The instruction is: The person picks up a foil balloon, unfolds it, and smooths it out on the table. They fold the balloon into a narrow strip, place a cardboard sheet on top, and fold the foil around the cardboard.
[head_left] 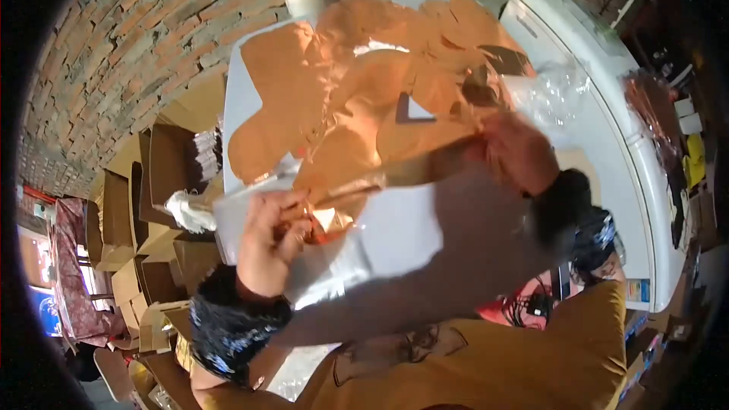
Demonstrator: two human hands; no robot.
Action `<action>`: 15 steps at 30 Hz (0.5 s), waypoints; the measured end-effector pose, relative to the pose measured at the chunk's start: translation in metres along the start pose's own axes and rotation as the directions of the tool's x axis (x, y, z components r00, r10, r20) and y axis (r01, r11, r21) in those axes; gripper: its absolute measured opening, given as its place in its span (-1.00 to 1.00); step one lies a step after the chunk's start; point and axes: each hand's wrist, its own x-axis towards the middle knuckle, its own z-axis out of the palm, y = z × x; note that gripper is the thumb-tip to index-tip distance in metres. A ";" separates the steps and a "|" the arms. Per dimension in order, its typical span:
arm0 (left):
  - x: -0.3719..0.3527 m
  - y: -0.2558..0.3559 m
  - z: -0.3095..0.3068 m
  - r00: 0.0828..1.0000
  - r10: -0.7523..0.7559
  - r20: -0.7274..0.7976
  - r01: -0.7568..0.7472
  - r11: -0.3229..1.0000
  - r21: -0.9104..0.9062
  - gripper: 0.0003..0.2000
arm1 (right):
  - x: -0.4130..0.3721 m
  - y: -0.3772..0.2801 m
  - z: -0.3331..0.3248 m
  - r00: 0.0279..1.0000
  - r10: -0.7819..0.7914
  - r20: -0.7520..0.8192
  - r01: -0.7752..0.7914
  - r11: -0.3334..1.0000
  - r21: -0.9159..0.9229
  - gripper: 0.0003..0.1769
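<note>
My left hand [266,239] is closed in a pinch on the near left end of a shiny copper-coloured foil piece [372,181]. At its other end my right hand [520,153], smeared by motion, has its fingers closed on the foil. The piece is stretched between both hands, above the white table [402,220]. Behind it lie several flat, overlapping copper foil shapes [277,72] with rounded edges, like uninflated balloons. Clear plastic [330,266] lies just right of my left wrist.
Open cardboard boxes [118,216] are stacked at the left, with a white bundle [190,211] at one edge. A white freezer-like appliance [630,152] stands at the right, near crumpled clear plastic [554,99]. Behind the table rises a brick wall [167,23].
</note>
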 end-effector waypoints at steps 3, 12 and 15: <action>-0.058 -0.030 0.019 0.995 -0.083 0.049 0.078 0.992 0.101 -0.56 | -0.053 -0.014 0.010 0.989 -0.110 0.095 0.107 0.994 0.037 -0.74; -0.108 -0.032 0.063 0.917 -0.384 0.103 0.397 0.863 -0.314 -0.55 | -0.117 -0.004 0.053 0.935 0.346 0.074 -0.343 0.938 -0.045 -0.34; -0.115 -0.036 0.069 0.934 -0.351 0.061 0.356 0.908 -0.221 -0.52 | -0.113 0.000 0.049 0.832 0.487 0.266 -0.543 0.812 0.213 -0.42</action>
